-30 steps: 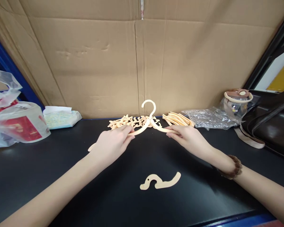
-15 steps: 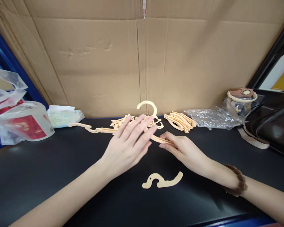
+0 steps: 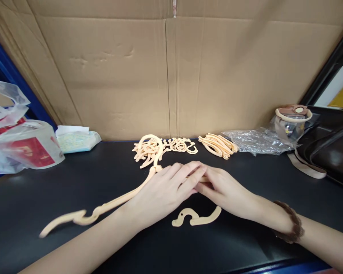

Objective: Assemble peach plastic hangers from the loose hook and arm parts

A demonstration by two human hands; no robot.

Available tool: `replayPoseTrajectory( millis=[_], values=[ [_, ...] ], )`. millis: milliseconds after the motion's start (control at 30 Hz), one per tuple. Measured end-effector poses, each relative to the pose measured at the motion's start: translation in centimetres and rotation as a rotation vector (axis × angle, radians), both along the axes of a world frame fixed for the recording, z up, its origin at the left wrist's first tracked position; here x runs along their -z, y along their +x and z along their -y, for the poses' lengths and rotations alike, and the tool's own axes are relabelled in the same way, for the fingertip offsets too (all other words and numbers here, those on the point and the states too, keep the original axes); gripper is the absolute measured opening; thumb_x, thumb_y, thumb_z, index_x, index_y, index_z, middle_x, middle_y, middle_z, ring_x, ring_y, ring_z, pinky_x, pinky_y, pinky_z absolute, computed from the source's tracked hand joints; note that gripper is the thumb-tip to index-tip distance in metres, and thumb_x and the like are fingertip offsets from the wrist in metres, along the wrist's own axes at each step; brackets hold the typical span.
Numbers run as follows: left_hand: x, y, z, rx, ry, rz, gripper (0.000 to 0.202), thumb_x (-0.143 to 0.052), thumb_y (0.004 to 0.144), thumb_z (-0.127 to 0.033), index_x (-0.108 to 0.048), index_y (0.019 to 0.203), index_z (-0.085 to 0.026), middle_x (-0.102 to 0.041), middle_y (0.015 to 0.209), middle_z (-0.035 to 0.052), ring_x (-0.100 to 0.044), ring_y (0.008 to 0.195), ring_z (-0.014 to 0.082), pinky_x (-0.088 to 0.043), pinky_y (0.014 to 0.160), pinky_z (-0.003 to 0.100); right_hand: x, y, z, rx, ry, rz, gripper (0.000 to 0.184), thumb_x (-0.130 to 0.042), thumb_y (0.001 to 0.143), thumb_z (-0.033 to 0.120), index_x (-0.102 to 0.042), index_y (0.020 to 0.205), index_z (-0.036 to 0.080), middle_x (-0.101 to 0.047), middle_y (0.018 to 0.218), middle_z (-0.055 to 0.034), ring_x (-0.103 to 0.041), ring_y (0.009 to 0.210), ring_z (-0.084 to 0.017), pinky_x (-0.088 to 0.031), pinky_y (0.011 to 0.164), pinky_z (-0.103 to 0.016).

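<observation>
Compared with half a second ago, the hanger (image 3: 118, 200) slants more steeply, its hook farther left and its far end down in the lower left of the frame, while my left hand (image 3: 168, 186) lies across to meet my right hand (image 3: 228, 186). Right thumb and fingers pinch the hanger's other arm near the centre, apparently to steady it; the left fingers reach over that same spot, but their own grip is hidden from me. Just below, a loose curved piece (image 3: 207, 220) lies flat on the black surface (image 3: 160, 247), probably kept there for easy reach. Beyond my hands, a heap of small hooked pieces (image 3: 148, 150) and a bundle of slats (image 3: 218, 145) sit apart at upper centre, seemingly sorted by shape. At the left edge, a clear plastic bag (image 3: 10, 89) holds a round, red-labelled item; beside it lies a pale packet (image 3: 78, 140), contents hidden. Toward the right edge, crumpled clear plastic (image 3: 248, 142) lies by a see-through cup (image 3: 290, 129), whose contents I can't make out.
</observation>
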State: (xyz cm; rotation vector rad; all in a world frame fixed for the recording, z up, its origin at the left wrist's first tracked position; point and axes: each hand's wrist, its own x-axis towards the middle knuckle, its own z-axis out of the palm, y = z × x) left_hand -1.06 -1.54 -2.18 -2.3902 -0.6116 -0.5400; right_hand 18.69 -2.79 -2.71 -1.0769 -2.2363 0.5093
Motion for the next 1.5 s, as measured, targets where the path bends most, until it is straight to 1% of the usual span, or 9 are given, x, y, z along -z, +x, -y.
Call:
replayPoseTrajectory(
  millis=[133,267,433,667,800,900,967,1133,1500],
  values=[
    [-0.4,-0.3,-0.5,-0.017,-0.014,0.076,0.034,-0.041,0.098,-0.032,-0.049,0.123,-0.01,-0.066,0.105,0.0088,-0.058,0.085,0.0208,-0.045,0.068,0.032,-1.5,1.2,-0.5,0.077,0.064,-0.04,0.021,-0.048,0.094,0.04,-0.052,0.105,0.022,-0.06,0.096,-0.0021,-0.054,0.073,-0.014,-0.044,0.067,-0.027],
    [-0.1,-0.6,-0.9,-0.013,-0.078,0.126,0.024,-0.036,0.099,-0.021,-0.05,0.116,-0.012,-0.066,0.092,0.0046,-0.057,0.079,0.0185,-0.043,0.064,0.029,-2.3,2.3,-1.1,0.05,0.176,-0.019,0.029,-0.034,0.099,0.029,-0.048,0.075,0.02,-0.054,0.083,-0.0017,-0.051,0.077,-0.015,-0.041,0.073,-0.029],
    [0.7,-0.5,-0.7,-0.005,-0.237,0.137,0.022,-0.033,0.098,-0.018,-0.047,0.115,-0.014,-0.064,0.092,0.0026,-0.058,0.077,0.017,-0.044,0.062,0.028,-1.9,2.3,-0.8,-0.011,0.241,0.073,0.019,-0.035,0.088,0.006,-0.041,0.078,0.021,-0.05,0.083,-0.001,-0.047,0.072,-0.013,-0.038,0.066,-0.027],
    [0.7,-0.9,-1.4,-0.098,-0.538,0.23,0.022,-0.031,0.097,-0.02,-0.042,0.116,-0.021,-0.064,0.092,0.0004,-0.062,0.08,0.0164,-0.046,0.065,0.028,-1.9,1.8,-0.1,-0.025,0.237,0.192,0.019,-0.044,0.08,0.003,-0.054,0.08,0.02,-0.054,0.072,0.0036,-0.047,0.061,-0.01,-0.033,0.057,-0.023],
    [0.5,-1.2,-1.6,-0.15,-0.709,0.256,0.021,-0.032,0.095,-0.022,-0.04,0.115,-0.024,-0.065,0.094,0.0,-0.062,0.075,0.0167,-0.046,0.065,0.028,-2.0,1.2,0.5,-0.171,0.134,0.244,0.008,-0.055,0.086,0.017,-0.061,0.09,0.021,-0.06,0.082,0.003,-0.054,0.073,-0.01,-0.039,0.065,-0.023],
    [0.4,-1.2,-1.6,-0.148,-0.798,0.252,0.019,-0.032,0.094,-0.022,-0.04,0.111,-0.025,-0.064,0.095,-0.0006,-0.061,0.075,0.0171,-0.045,0.065,0.028,-1.5,0.6,1.2,-0.265,0.068,0.324,0.04,-0.071,0.077,0.045,-0.061,0.108,0.022,-0.06,0.101,0.0011,-0.056,0.09,-0.014,-0.041,0.08,-0.025],
    [0.4,-1.1,-1.6,-0.144,-0.812,0.249,0.018,-0.032,0.092,-0.021,-0.042,0.106,-0.025,-0.063,0.093,-0.001,-0.06,0.072,0.0168,-0.043,0.062,0.027,-1.1,0.3,1.5,-0.285,0.066,0.362,0.046,-0.071,0.074,0.05,-0.061,0.108,0.021,-0.059,0.106,0.0007,-0.055,0.094,-0.014,-0.04,0.086,-0.026],
    [0.5,-1.0,-1.5,-0.127,-0.822,0.257,0.018,-0.037,0.085,-0.016,-0.043,0.101,-0.024,-0.057,0.075,-0.0043,-0.054,0.06,0.0145,-0.038,0.056,0.025,-0.7,0.1,1.2,-0.264,0.088,0.401,0.003,-0.059,0.084,0.02,-0.06,0.086,0.019,-0.059,0.089,0.0026,-0.054,0.082,-0.012,-0.04,0.079,-0.026],
    [0.3,-0.6,-1.2,-0.136,-0.81,0.253,0.024,-0.031,0.097,-0.033,-0.053,0.098,-0.024,-0.06,0.084,-0.0016,-0.058,0.075,0.015,-0.039,0.063,0.026,-1.4,1.2,0.5,-0.193,-0.018,0.186,0.018,-0.05,0.076,0.005,-0.041,0.076,0.021,-0.051,0.075,0.0053,-0.047,0.064,-0.008,-0.037,0.058,-0.021]
  ],
)
